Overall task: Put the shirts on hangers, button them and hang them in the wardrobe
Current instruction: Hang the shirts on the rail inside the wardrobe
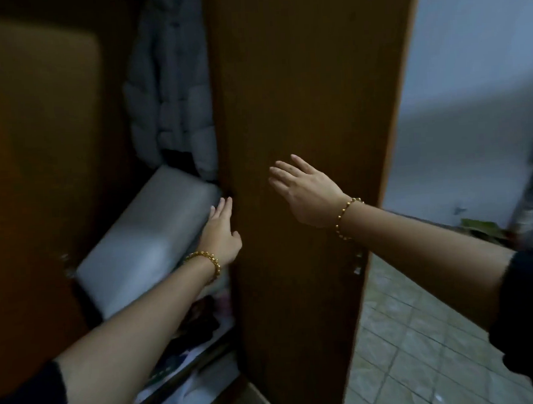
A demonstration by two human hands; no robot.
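Pale tiled floor and a whitish wall lay to the right of the scene, in dim light and with some blur. At centre stood the wardrobe, brown, with its door swung outward and seen nearly edge-on.

The left hand was extended at the door's left edge, fingers straight and close together, holding nothing; contact with the edge could not be confirmed. The right hand was held over the door's outer face, fingers straight and slightly spread, likewise holding nothing; whether it touched the panel could not be told. Each wrist carried a gold beaded bracelet: left bracelet, right bracelet. Dark sleeves covered both upper arms.

Inside the wardrobe a grey padded garment hung just left of the door. Below it a grey cushioned block sat tilted, directly behind the left hand. Beneath that lay mixed clutter, too dark to identify.
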